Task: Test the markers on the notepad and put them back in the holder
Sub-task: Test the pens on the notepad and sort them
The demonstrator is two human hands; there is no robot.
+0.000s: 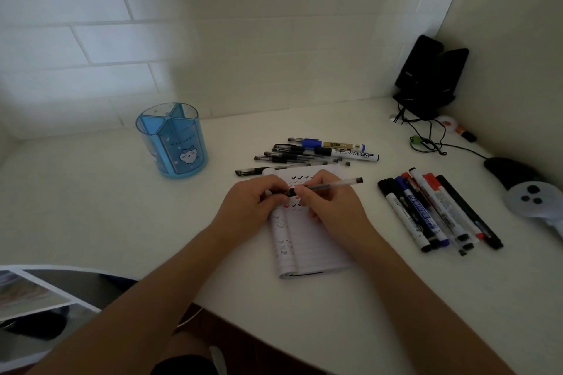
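A small lined notepad [307,240] lies open on the white desk, with black and red check marks near its top. Both hands are over it. My right hand [329,201] grips a clear-barrelled pen [338,183] that points left. My left hand [259,201] pinches the pen's black cap end [288,192] where the two hands meet. The blue see-through holder [172,140], divided into compartments, stands at the left with nothing visible inside. One bunch of pens and markers [316,153] lies behind the notepad. Another bunch of markers [438,210] lies to the right.
A black speaker [429,76] with trailing cables [426,137] stands in the back right corner. A black mouse [508,170] and a white controller [533,199] lie at the right edge. The desk's front edge [243,326] runs diagonally below my arms.
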